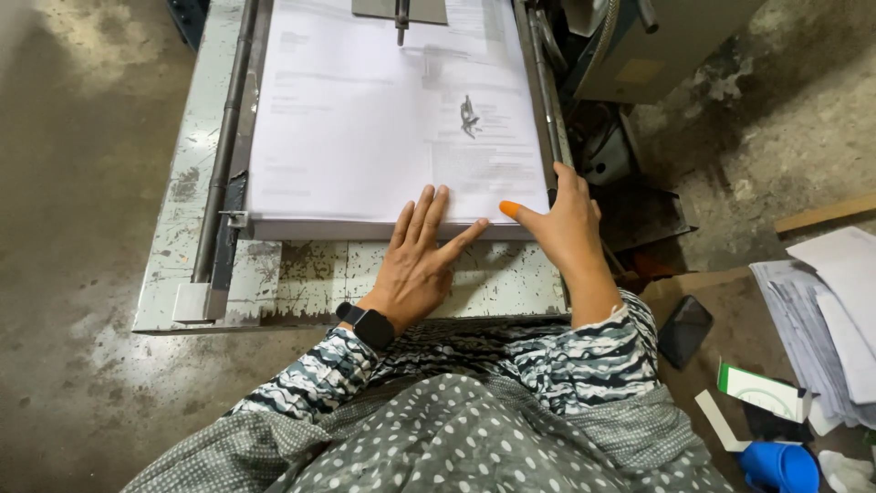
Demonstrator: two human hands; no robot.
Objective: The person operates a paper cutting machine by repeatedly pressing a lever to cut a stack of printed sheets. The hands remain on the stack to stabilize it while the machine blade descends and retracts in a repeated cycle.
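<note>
Two hands, left hand and right hand, one paper stack, one phone, one wristwatch.

So the base here is a worn metal machine table, pale paint chipped and rusty along the near edge. A thick stack of printed white paper sits flat on it, filling most of the surface up toward 12 o'clock. At 9 o'clock a long metal guide rail runs beside the stack; a matching rail is at 3 o'clock.
</note>
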